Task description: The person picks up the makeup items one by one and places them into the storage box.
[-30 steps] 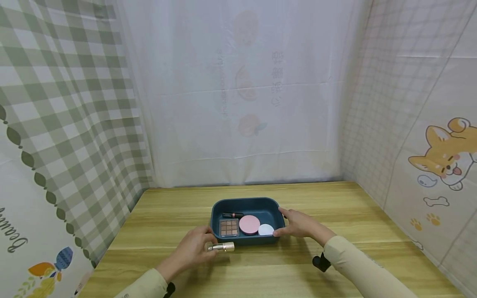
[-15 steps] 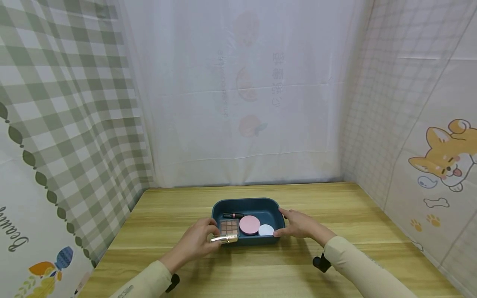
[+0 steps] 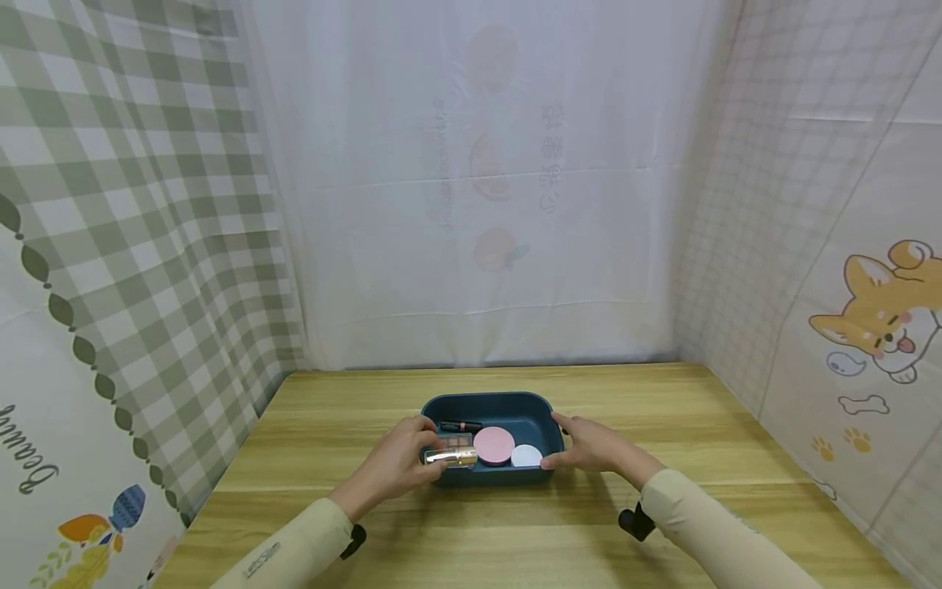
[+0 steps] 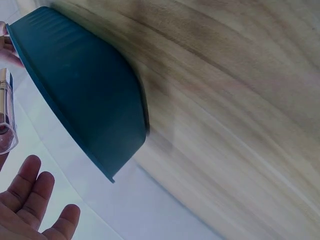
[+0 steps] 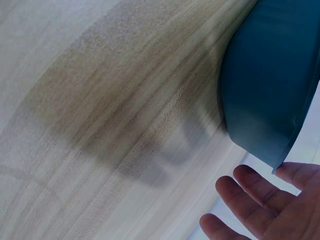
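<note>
My left hand (image 3: 397, 460) holds a gold lipstick tube (image 3: 453, 457) with a clear end, lying sideways over the front left of a dark blue tray (image 3: 489, 477). In the left wrist view the lipstick (image 4: 6, 112) is partly cut off at the edge, above the tray's rim, and the other fingers (image 4: 31, 182) are spread. Under the lipstick is a brown eyeshadow palette (image 3: 457, 442), partly covered. Beside it in the tray lie a pink round compact (image 3: 494, 445), a white round piece (image 3: 526, 456) and a black tube (image 3: 461, 426). My right hand (image 3: 592, 446) touches the tray's right rim with thumb and fingertip.
The tray stands on a wooden table (image 3: 500, 532). A white curtain (image 3: 471, 245) hangs behind the table, a green checked cloth (image 3: 184, 204) at the left and a printed cloth (image 3: 824, 245) at the right. Black wrist devices (image 3: 636, 521) sit on both forearms.
My left hand has carried the lipstick from in front of the tray up and rightward over its front left part, now covering some of the palette. My right hand has stayed at the rim.
</note>
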Motion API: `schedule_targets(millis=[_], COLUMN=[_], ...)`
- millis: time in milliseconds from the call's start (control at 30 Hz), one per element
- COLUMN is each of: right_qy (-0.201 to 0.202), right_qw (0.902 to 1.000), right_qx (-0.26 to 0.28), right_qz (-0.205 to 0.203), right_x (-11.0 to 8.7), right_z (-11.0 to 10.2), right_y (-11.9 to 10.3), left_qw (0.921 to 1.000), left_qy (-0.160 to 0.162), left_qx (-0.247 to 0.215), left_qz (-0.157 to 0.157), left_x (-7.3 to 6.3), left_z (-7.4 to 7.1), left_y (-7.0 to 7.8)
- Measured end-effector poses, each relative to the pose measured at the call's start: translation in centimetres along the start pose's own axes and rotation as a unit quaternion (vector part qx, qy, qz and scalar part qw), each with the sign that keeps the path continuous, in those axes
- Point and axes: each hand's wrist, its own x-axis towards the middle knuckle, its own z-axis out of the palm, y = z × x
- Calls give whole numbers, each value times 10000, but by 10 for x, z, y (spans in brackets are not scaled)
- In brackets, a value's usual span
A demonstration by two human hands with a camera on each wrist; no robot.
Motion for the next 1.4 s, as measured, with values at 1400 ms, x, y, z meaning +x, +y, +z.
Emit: schedule_targets(millis=[1400], right_qy=[29], right_qw=[10000], right_qx=[37], right_qz=[-34], right_x=[-1], right_z=[2], right_y=[2], left_qw=[9996], left_qy=[-108], left_qx=[165], left_qz=[226], left_x=[50], left_z=[0], left_y=[12])
